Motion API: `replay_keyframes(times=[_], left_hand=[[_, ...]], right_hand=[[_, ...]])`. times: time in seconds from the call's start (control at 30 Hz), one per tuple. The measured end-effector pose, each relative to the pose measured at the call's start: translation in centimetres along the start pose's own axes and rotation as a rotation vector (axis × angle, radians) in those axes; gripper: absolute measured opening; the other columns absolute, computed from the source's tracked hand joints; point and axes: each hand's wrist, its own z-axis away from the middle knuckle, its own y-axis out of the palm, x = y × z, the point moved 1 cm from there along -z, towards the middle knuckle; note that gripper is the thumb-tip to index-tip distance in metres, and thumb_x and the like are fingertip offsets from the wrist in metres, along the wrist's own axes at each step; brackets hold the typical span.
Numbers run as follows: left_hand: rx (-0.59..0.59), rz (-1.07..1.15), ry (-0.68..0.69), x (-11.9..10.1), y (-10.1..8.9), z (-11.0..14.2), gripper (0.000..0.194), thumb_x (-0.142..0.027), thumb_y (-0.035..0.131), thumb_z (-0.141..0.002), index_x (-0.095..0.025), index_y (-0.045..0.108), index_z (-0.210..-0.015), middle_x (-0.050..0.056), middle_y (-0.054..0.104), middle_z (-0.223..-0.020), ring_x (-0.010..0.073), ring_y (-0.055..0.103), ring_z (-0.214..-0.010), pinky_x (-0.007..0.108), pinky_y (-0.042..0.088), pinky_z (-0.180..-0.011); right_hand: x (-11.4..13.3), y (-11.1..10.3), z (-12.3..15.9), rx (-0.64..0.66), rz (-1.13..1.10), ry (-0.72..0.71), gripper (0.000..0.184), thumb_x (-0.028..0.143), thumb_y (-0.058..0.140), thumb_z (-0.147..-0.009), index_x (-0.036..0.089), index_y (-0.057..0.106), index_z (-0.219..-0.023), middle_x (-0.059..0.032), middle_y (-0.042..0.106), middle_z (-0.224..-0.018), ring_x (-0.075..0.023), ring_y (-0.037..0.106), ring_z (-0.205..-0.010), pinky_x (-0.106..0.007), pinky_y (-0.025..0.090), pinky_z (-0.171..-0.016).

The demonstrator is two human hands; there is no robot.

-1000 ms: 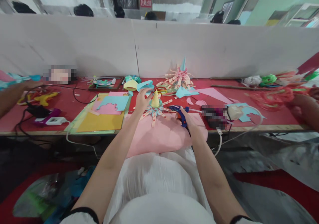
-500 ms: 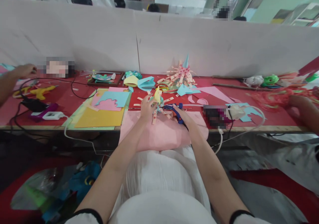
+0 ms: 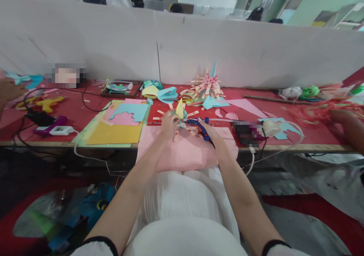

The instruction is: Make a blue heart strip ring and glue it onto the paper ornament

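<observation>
My left hand (image 3: pixel 169 124) is closed on the left side of a paper craft with strips fanning out all round and a yellow cone (image 3: pixel 179 109) at its top. A blue hot glue gun (image 3: pixel 203 131) sits in my right hand (image 3: pixel 213 134), the fingers wrapped round its handle. Its nozzle points left, against or very near the strips; I cannot tell if it touches. From its back end a pale glue stick sticks out to the right. Under both hands a pink sheet (image 3: pixel 184 155) hangs over the table edge onto my lap.
Behind my hands stands a finished-looking strip craft with a blue cone (image 3: pixel 212 70). Coloured paper sheets (image 3: pixel 113 134) lie to the left, a power strip with cables (image 3: pixel 256 131) to the right. Other people's hands work at the far left (image 3: pixel 11 91) and far right (image 3: pixel 345 121). A white partition (image 3: pixel 113 43) closes the back.
My hands, the paper craft and the glue gun stay almost in place. At the far left, the other person's hand has moved left, uncovering blue paper. The view has shifted very slightly.
</observation>
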Motion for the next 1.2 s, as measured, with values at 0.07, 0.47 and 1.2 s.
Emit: replay_keyframes(times=[0.07,0.47,1.2], left_hand=[[0.007,0.045,-0.034,0.1,0.0,-0.1,0.010,-0.020,0.062,-0.076,-0.022,0.061,-0.067,0.003,0.059,-0.117,0.0226,0.053,-0.110,0.042,0.043,-0.096],[0.005,0.152,-0.079,0.4,0.2,-0.4,0.009,-0.016,0.059,-0.075,-0.020,0.059,-0.067,0.007,0.060,-0.112,0.0202,0.058,-0.100,0.036,0.046,-0.089],[0.008,0.162,-0.023,0.1,0.2,-0.1,0.012,-0.019,0.054,-0.078,-0.022,0.056,-0.067,0.003,0.059,-0.117,0.0208,0.054,-0.108,0.038,0.041,-0.095]], right_hand=[[0.2,-0.1,-0.1,0.001,0.024,-0.017,0.047,0.068,0.057,-0.068,0.022,0.054,-0.059,0.0036,0.054,-0.046,-0.0112,0.049,-0.043,-0.023,0.041,-0.046],[-0.5,1.0,-2.4,0.108,0.115,-0.033,0.050,0.065,0.052,-0.075,0.019,0.054,-0.056,0.0006,0.055,-0.045,-0.0082,0.044,-0.034,-0.022,0.035,-0.037],[-0.4,1.2,-2.7,0.062,0.195,-0.064,0.054,0.068,0.051,-0.074,0.019,0.054,-0.053,-0.0018,0.056,-0.044,-0.0100,0.048,-0.037,-0.021,0.038,-0.040]])
